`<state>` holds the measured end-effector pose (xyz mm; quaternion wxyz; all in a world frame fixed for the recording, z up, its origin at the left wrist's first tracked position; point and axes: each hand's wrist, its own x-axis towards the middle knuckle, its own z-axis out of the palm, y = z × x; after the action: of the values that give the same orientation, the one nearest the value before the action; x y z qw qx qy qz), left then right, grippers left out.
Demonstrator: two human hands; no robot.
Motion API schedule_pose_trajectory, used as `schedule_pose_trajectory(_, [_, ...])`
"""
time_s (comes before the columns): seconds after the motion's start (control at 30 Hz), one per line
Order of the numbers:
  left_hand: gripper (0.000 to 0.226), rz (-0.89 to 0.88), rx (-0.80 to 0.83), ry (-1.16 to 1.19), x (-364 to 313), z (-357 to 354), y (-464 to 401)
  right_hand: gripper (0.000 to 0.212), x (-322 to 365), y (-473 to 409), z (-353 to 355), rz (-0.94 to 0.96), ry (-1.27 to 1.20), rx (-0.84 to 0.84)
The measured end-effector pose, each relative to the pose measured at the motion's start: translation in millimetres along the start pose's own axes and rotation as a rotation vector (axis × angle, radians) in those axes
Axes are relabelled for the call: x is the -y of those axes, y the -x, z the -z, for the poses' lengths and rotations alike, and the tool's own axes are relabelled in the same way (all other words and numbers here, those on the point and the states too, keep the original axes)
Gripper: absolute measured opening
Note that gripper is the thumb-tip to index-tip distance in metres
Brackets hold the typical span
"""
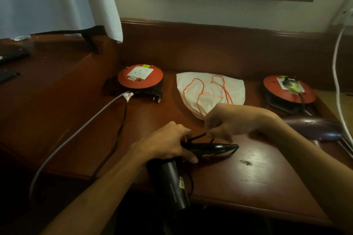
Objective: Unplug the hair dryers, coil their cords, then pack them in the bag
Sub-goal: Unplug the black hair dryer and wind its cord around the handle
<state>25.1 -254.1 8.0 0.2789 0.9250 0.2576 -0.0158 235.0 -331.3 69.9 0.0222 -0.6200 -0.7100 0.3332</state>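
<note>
Item one, the black hair dryer (pixel 172 183): we hold it at the near edge of the wooden desk (pixel 257 173), barrel pointing toward us and folded handle lying across the desk to the right, so that the body serves as a fixed anchor for winding. Our left hand (pixel 168 144) is curled over the joint of barrel and handle, pinning the dryer down. Our right hand (pixel 222 122) hovers just beyond it, fingertips pinching a loop of the black cord (pixel 122 126), which we judge is being laid into coils against the handle. The rest of that cord trails away left to its plug (pixel 155 96), which lies loose on the desk beside the left orange cable reel (pixel 140 77), its socket empty: this dryer is unplugged. Item two, the white drawstring bag (pixel 210 91) with orange strings lies flat between the reels, near at hand for packing. Item three, the right orange cable reel (pixel 289 89), with a plug seated in it. Item four, a second, purplish dryer (pixel 313 126) lies at the right, apparently not yet dealt with.
</note>
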Motion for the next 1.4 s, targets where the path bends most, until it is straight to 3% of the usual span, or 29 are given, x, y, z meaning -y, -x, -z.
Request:
schedule_pose_trajectory(0.1, [0.047,0.005,-0.025,0.020,4.3,1.4,-1.8,0.035,-16.4,11.2,7.4,-0.126,0.240,-0.209])
schedule_pose_trajectory(0.2, [0.042,0.026,-0.071,0.113,20.5,13.6,3.0,0.042,-33.0,35.6,6.3,-0.058,0.003,-0.338])
schedule_pose_trajectory(0.33, [0.033,0.050,-0.167,0.397,40.5,25.8,11.0,0.029,-20.2,50.6,-46.6,0.102,-0.271,-0.276])
schedule_pose_trajectory(0.4, [0.030,0.043,-0.197,0.410,42.9,26.4,10.9,0.031,-8.4,44.1,-77.3,0.138,-0.332,-0.212])
schedule_pose_trajectory(0.53, [0.030,0.028,-0.194,0.390,41.1,20.8,8.3,0.035,-5.0,27.7,-109.8,0.171,-0.311,-0.146])
schedule_pose_trajectory(0.67, [0.040,-0.013,-0.225,0.409,38.8,18.8,11.2,0.034,-13.5,19.3,-121.1,0.131,-0.269,-0.161])
schedule_pose_trajectory(0.8, [0.033,-0.043,-0.199,0.439,36.5,18.3,18.0,0.024,-18.5,14.3,-124.6,0.067,-0.262,-0.201])
schedule_pose_trajectory(0.97, [0.033,-0.060,-0.215,0.501,44.8,19.6,19.8,0.022,-26.4,-2.4,-125.1,0.021,-0.250,-0.382])
schedule_pose_trajectory(1.07, [0.034,-0.063,-0.244,0.615,50.6,14.9,25.2,0.028,-36.2,-17.2,-130.7,0.132,-0.133,-0.589])
schedule_pose_trajectory(1.13, [0.032,-0.072,-0.287,0.684,51.0,7.8,30.1,0.022,-37.4,-25.5,-133.6,0.194,-0.167,-0.641])
schedule_pose_trajectory(1.23, [0.029,-0.099,-0.310,0.644,48.2,0.8,32.9,0.013,-38.6,-28.7,-116.7,0.172,-0.230,-0.553])
schedule_pose_trajectory(1.3, [0.032,-0.131,-0.288,0.589,46.5,0.4,32.0,0.017,-43.5,-31.7,-99.1,0.089,-0.159,-0.397])
schedule_pose_trajectory(1.4, [0.040,-0.153,-0.255,0.488,43.0,1.0,29.5,0.024,-44.6,-46.1,-79.0,0.154,-0.088,-0.230])
